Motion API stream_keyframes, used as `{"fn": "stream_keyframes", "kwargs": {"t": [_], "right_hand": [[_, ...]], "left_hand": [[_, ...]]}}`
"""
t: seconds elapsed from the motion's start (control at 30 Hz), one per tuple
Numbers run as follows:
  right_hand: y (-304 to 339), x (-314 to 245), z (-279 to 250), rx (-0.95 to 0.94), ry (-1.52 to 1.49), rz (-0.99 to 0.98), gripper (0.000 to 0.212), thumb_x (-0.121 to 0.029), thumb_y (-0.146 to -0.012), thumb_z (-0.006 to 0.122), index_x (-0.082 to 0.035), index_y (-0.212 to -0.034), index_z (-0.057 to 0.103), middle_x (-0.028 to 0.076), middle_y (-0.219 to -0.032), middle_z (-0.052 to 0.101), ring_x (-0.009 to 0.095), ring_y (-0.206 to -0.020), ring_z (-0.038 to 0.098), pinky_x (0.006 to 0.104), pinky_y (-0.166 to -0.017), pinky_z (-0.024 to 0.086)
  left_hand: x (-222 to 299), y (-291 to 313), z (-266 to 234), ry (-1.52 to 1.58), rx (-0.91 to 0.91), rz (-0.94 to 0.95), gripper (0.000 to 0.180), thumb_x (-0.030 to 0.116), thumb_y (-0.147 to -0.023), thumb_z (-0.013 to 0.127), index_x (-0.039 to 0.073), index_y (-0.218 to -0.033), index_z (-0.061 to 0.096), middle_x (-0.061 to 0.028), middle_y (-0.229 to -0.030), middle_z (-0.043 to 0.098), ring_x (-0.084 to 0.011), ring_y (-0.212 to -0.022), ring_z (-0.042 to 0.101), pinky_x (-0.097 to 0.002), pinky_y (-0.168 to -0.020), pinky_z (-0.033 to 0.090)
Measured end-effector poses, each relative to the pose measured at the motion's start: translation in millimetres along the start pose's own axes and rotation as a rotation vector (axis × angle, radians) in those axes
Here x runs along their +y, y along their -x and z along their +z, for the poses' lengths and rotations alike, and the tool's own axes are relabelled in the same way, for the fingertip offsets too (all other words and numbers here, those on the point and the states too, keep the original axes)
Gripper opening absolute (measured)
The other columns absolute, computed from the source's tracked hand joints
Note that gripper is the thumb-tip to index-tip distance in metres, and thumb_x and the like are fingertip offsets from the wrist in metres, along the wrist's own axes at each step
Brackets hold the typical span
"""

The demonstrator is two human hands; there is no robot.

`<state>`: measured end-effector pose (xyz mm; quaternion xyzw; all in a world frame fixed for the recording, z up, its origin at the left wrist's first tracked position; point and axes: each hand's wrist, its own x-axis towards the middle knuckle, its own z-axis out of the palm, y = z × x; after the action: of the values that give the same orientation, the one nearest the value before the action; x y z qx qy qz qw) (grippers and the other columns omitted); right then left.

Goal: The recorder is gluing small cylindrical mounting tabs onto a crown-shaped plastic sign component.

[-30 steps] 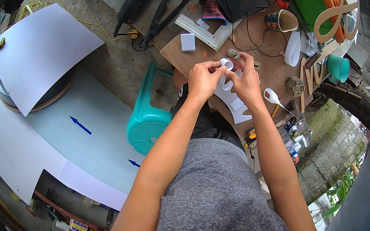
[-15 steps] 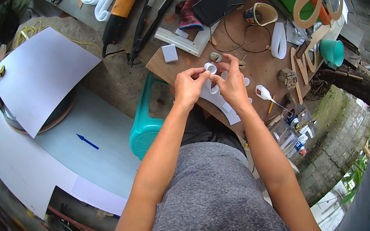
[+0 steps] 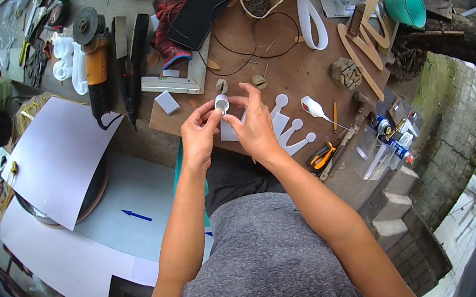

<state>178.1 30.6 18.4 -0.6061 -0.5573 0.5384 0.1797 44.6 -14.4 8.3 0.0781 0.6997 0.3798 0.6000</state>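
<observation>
Small white plastic-looking ring (image 3: 222, 102) is still pinched in the left hand (image 3: 197, 136), by the brown wooden table's (image 3: 309, 68) near edge. Right hand's (image 3: 257, 128) grip is half-spread beside it; contact can't be told. More of the flat white crown-shaped cutout (image 3: 279, 124) has been uncovered, apparently left unhandled.

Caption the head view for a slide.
Left hand holding a white ring, right hand beside it, near a crown shape on a brown board.

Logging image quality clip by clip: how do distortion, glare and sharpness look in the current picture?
Head view: block paving curves near the picture's dark rim; pale ground at lower right is nearly white with glare; left hand, right hand and white ring look fairly crisp; the far left edge looks softer.
</observation>
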Motion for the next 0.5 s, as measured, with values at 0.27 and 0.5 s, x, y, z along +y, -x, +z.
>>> {"fn": "stream_keyframes", "kwargs": {"t": [0.27, 0.5], "right_hand": [[0.6, 5.8, 1.2, 0.027, -0.129, 0.032, 0.064, -0.004, -0.078, 0.076, -0.001, -0.132, 0.040, 0.015, -0.115, 0.068, 0.036, -0.112, 0.059, 0.0454, -0.099, 0.040], [3.8, -4.1, -1.0, 0.054, -0.258, 0.222, 0.063, -0.003, -0.077, 0.076, 0.001, -0.130, 0.041, 0.017, -0.111, 0.069, 0.038, -0.111, 0.059, 0.0451, -0.097, 0.042]], "left_hand": [[0.8, -1.1, 2.3, 0.011, 0.000, -0.002, 0.037, 0.016, -0.092, 0.072, -0.001, -0.123, 0.065, -0.0021, -0.097, 0.068, -0.0055, -0.076, 0.056, -0.0192, -0.064, 0.043], [0.7, 2.0, 5.3, 0.022, 0.026, -0.021, 0.037, 0.018, -0.091, 0.074, -0.002, -0.120, 0.066, -0.0003, -0.090, 0.066, -0.0051, -0.069, 0.051, -0.0195, -0.064, 0.042]]}}
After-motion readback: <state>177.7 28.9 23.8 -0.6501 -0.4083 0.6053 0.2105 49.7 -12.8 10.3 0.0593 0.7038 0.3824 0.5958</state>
